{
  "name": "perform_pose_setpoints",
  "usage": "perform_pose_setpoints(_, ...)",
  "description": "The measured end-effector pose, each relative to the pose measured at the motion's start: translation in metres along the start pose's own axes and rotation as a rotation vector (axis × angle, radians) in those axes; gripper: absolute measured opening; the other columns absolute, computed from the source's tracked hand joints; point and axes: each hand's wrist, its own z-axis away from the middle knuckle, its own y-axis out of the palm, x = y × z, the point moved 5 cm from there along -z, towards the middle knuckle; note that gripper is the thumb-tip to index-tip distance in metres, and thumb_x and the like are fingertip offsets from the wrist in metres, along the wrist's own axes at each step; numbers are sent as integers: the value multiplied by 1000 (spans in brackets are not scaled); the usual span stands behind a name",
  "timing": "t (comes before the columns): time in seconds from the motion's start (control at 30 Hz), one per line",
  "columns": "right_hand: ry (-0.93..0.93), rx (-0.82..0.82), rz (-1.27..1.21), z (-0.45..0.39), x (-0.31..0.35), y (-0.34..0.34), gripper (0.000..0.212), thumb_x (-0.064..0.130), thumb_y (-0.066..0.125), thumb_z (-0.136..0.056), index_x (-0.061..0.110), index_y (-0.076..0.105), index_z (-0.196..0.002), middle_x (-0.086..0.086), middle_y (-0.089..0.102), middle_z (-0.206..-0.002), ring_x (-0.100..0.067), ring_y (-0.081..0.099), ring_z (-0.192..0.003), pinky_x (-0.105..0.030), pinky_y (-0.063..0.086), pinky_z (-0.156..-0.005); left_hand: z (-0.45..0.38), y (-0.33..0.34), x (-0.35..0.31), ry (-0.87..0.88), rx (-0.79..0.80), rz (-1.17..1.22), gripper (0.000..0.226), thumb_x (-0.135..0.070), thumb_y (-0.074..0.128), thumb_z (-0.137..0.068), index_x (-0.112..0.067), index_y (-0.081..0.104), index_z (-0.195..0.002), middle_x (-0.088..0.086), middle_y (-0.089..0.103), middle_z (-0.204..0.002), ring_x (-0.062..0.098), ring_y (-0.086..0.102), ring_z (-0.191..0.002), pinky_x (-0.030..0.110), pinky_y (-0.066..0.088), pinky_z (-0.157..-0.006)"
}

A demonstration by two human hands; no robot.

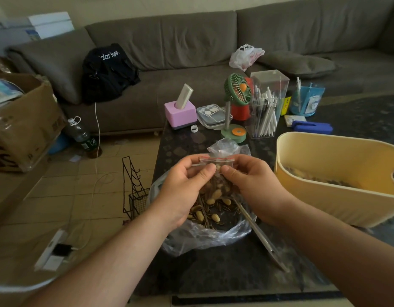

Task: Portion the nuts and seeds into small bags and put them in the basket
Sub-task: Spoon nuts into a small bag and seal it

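A small clear zip bag [216, 161] with a red seal strip hangs between my hands, filled with nuts and seeds. My left hand [187, 185] pinches its top left edge and my right hand [247, 180] pinches the top right, thumbs nearly touching. Directly below lies a big open plastic bag of peanuts and striped sunflower seeds [211, 209] on the dark table. A metal scoop [260, 235] rests with its head in that pile, handle pointing toward me. The yellow basket [337, 196] stands to the right, with several filled bags in its bottom.
At the table's far side stand a pink box [180, 115], a green desk fan [236, 100], a clear pen holder [267, 107], a blue cup [306, 100] and a blue stapler [311, 127]. A wire rack [134, 189] sits on the floor left of the table; a grey sofa lies behind.
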Motion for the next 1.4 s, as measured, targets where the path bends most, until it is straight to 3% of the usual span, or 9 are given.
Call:
perform_pose_setpoints(0.27, -12, -14, -90, 2, 3, 3, 12, 15, 64, -103, 9, 73, -108, -16, 78, -102, -33, 77, -98, -53, 63, -89, -3, -1, 0, -16, -10, 29, 12, -11, 67, -102, -11, 71, -114, 10, 80, -105, 20, 76, -98, 37, 59, -83)
perform_pose_setpoints(0.43, 17, -23, -146, 1, 4, 5, 13, 15, 63, -102, 6, 73, -100, -20, 78, -97, -38, 77, -95, -57, 63, -87, 1, 4, -4, -19, 19, 68, 30, -34, 73, -89, -10, 71, -107, 13, 76, -101, 22, 74, -93, 37, 61, -78)
perform_pose_setpoints(0.53, -4, -52, -125, 1, 7, 3, 17, 19, 65, -102, 10, 71, -89, -21, 76, -92, -41, 76, -94, -59, 63, -85, 1, 3, -5, -5, 7, 78, 24, -37, 73, -87, -15, 71, -97, 13, 75, -99, 23, 74, -92, 37, 61, -75)
perform_pose_setpoints(0.63, -30, -89, -123, -1, 9, -1, 15, 20, 68, -101, 8, 71, -92, -24, 76, -92, -40, 76, -88, -61, 63, -81, 0, 2, -6, 11, -24, 115, 17, -34, 72, -90, -17, 72, -91, 10, 76, -94, 20, 75, -87, 33, 61, -70)
perform_pose_setpoints(0.87, -85, -113, -87, -4, 11, -7, 10, 18, 72, -97, 8, 70, -96, -29, 72, -99, -51, 70, -100, -66, 60, -85, -3, -5, -6, 55, -43, 45, 24, -34, 67, -92, -12, 72, -101, 13, 79, -101, 27, 76, -97, 38, 64, -78)
perform_pose_setpoints(1.1, -100, -94, 6, -5, 6, -5, 12, 22, 73, -98, 10, 73, -99, -18, 76, -97, -36, 77, -91, -55, 64, -82, -4, -8, -9, 136, -81, -18, 14, -34, 73, -87, -28, 68, -75, 9, 77, -91, 24, 76, -88, 39, 64, -73)
perform_pose_setpoints(1.3, -74, -105, -36, -6, 4, -5, 12, 19, 72, -99, 9, 72, -93, -16, 77, -88, -33, 76, -82, -54, 64, -83, -6, -11, -8, 146, -89, -75, 19, -32, 68, -93, -15, 73, -100, 11, 80, -101, 26, 77, -95, 45, 65, -84)
perform_pose_setpoints(1.4, -42, -108, -100, -7, 3, -5, 13, 19, 71, -99, 6, 73, -96, -18, 77, -90, -35, 77, -85, -55, 64, -84, -7, -11, -7, 123, -115, -82, 15, -23, 66, -101, -11, 73, -108, 10, 81, -103, 24, 78, -97, 36, 64, -83)
